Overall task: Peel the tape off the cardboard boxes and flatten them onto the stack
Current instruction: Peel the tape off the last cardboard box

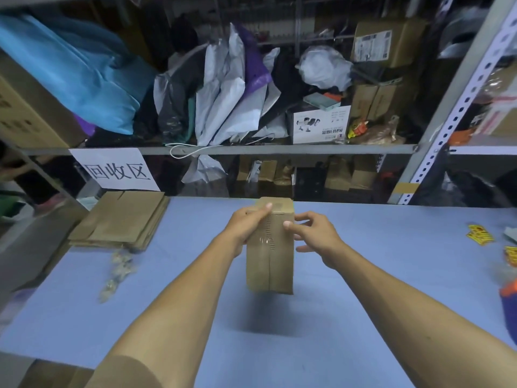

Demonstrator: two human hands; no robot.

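Lying left of the box (270,247), the flattened stack (120,219) waits. Her left hand (246,225) grips the box above the table (363,275); the right hand (313,233) picks at clear tape (264,242), fingers loosely curled. Peeling seems underway; next needs a lifted edge.

box (270,256): brown cardboard, tall, closed – held upright above blue table, shadow beneath
tape (264,242): clear strip w/ serrated edge along box's centre seam
stack (123,219): flattened brown cardboard, far left on table – well apart from box
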